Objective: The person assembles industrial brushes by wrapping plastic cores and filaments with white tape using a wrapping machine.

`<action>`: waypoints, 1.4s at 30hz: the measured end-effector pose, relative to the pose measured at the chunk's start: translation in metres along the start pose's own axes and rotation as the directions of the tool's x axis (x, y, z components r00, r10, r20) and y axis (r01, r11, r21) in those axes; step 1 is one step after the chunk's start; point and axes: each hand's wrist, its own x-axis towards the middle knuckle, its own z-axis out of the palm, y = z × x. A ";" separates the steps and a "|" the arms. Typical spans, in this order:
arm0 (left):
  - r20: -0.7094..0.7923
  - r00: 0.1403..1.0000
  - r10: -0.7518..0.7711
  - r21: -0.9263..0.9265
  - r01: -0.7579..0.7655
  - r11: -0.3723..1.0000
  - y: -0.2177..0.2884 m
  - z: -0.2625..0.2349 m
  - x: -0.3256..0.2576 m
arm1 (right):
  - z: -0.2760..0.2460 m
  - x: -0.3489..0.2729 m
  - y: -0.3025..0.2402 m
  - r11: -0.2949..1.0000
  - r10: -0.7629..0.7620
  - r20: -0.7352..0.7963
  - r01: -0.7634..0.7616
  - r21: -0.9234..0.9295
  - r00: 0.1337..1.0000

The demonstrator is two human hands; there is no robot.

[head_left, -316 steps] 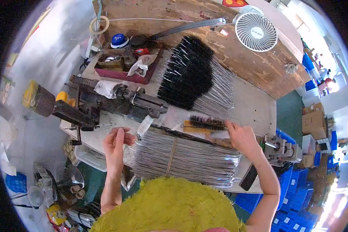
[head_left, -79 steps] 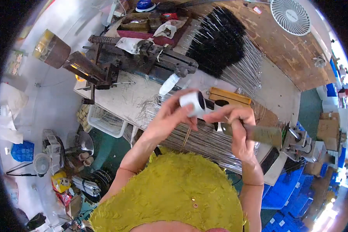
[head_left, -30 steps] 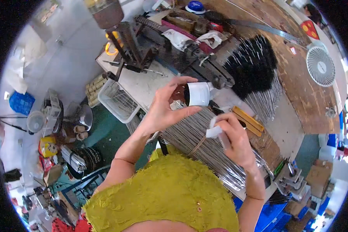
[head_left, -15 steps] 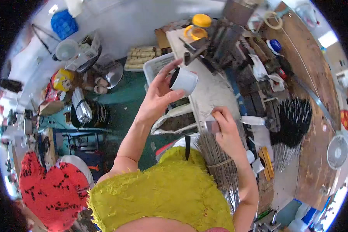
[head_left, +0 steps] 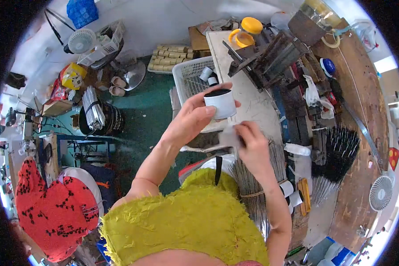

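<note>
Up close, the fingers of the left hand (head_left: 195, 117) are clamped around a white tape roll (head_left: 220, 103), thumb on the far side and the other fingertips wrapped over the near wall. The roll stands with its dark open end up, so its round axis runs away from the person, toward the white basket (head_left: 186, 80) beyond it. The right hand (head_left: 252, 146) sits just beside and below the roll, its fingers pinched together on a pale loose strip (head_left: 229, 135) that leads from the roll's lower edge; I cannot tell whether the strip is fully free of the roll. So the roll lies up and to the left of the right fingers, nearly touching them, and the left hand is the one that carries it.

Below the right wrist, a bundle of thin metal rods (head_left: 257, 195) tied with a cord lies with its long axis running toward the person's body. Farther right on the tabletop (head_left: 252, 99) are two more white rolls (head_left: 290, 193), a heap of black bristled brushes (head_left: 339, 153) and a dark metal machine (head_left: 270, 57).
</note>
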 end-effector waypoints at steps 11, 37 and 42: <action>-0.029 0.997 -0.068 0.083 0.070 0.994 -0.009 0.006 0.002 | -0.017 0.001 -0.008 0.907 0.166 -0.045 -0.135 0.398 0.985; 0.004 0.946 -0.323 0.242 0.313 0.919 -0.041 0.040 0.011 | -0.085 -0.004 -0.016 0.738 0.356 -0.229 -0.123 0.663 0.906; -0.032 0.929 -0.370 0.083 0.371 0.925 -0.044 0.042 0.013 | -0.076 -0.018 -0.014 0.954 0.237 -0.210 -0.186 0.236 0.949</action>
